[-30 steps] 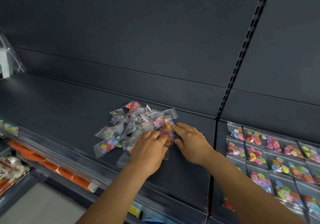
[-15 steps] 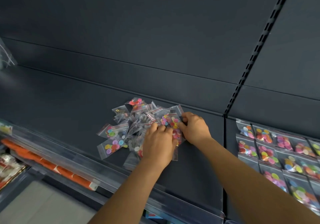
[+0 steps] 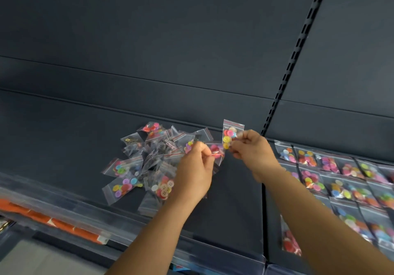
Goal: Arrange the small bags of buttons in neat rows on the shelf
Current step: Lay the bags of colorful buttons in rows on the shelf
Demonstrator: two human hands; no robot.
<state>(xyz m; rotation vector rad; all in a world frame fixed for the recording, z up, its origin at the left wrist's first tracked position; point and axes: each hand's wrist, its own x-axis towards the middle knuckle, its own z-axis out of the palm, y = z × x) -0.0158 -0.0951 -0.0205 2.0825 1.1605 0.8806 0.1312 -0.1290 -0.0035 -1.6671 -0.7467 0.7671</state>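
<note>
Dark grey shelf (image 3: pixel 64 138), store fixture. Loose pile of button bags (image 3: pixel 153 159) mid-shelf. Right hand (image 3: pixel 253 151) pinches one upright bag of yellow and pink buttons (image 3: pixel 230 135) above the pile's right side; left hand (image 3: pixel 195 172) pinches a bag of red buttons (image 3: pixel 216 152). Arranged rows of bags (image 3: pixel 341 181) toward the right edge.

A dark grey panelled back wall (image 3: pixel 170 40) is seen behind a dark grey shelf deck (image 3: pixel 64 129), divided by a black slotted upright rail (image 3: pixel 298 46). A clear plastic price strip (image 3: pixel 64 206) lines the front edge, with orange packaging (image 3: pixel 42 217) below and pale grey floor (image 3: pixel 42 259) at lower left.
</note>
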